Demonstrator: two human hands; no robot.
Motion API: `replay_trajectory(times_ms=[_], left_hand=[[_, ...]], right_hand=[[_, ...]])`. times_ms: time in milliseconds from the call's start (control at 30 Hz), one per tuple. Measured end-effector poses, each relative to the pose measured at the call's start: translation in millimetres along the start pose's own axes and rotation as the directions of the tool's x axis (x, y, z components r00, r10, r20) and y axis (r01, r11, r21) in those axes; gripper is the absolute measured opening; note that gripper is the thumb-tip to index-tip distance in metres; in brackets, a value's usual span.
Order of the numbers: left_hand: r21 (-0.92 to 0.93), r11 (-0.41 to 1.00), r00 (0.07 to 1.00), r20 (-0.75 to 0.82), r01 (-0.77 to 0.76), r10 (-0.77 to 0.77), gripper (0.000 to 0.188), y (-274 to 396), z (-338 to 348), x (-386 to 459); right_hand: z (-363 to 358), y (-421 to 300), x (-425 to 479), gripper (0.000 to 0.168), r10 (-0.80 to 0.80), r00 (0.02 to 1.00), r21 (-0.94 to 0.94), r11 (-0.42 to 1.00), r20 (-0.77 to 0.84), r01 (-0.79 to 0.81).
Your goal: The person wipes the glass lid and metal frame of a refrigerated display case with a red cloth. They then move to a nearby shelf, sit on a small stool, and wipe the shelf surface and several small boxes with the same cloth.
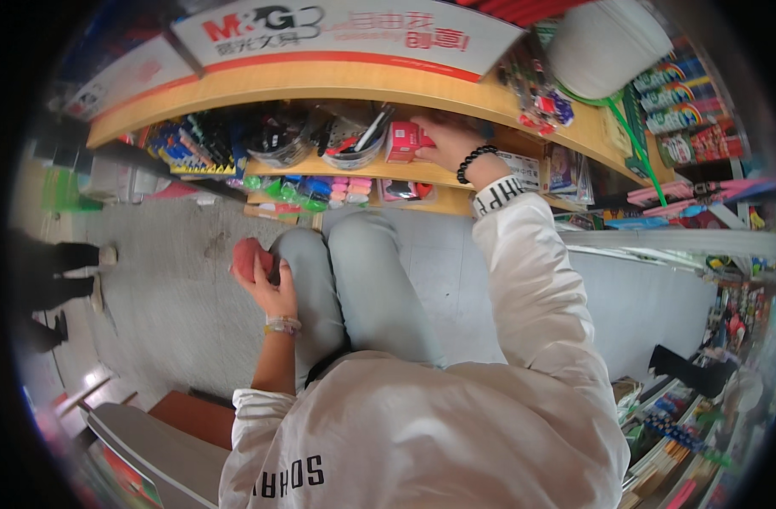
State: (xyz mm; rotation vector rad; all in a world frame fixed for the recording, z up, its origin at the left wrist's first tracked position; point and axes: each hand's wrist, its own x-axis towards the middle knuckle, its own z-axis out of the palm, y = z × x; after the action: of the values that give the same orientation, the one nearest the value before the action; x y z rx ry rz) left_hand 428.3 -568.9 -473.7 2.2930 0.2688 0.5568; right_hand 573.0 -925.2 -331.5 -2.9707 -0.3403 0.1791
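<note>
At the front of a wooden shelf [279,167], my right hand [448,143] rests its fingers on a small red box [400,143] that bears writing. Its far fingers are hidden under the upper board, so whether it grips the box is unclear. Left of the box stands a clear round tub [356,156] with pens and a black-and-white item, then another tub [279,149] of dark items. Down by my left knee, my left hand [270,289] is closed around a bunched reddish cloth [251,257].
A lower shelf holds colourful bottles or markers [324,191]. Above, a white bucket [607,48] and packs of pens [534,89] stand on the top board [362,83]. A metal rail [668,240] runs at right. Another person's legs [76,273] are at left; a chair [165,458] is lower left.
</note>
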Motion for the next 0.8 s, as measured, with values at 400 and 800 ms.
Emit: replay_trajectory(times_ms=[400, 800], left_hand=[[-0.126, 0.988, 0.978, -0.199, -0.091, 0.065, 0.041, 71, -69, 60], [-0.508, 0.789, 0.905, 0.403, 0.345, -0.137, 0.033, 166, -30, -15]], right_hand=[[70, 59, -100, 0.054, 0.501, 0.718, 0.41, 0.854, -0.483, -0.32], [37, 115, -104, 0.08, 0.334, 0.936, -0.072, 0.942, 0.113, -0.327]])
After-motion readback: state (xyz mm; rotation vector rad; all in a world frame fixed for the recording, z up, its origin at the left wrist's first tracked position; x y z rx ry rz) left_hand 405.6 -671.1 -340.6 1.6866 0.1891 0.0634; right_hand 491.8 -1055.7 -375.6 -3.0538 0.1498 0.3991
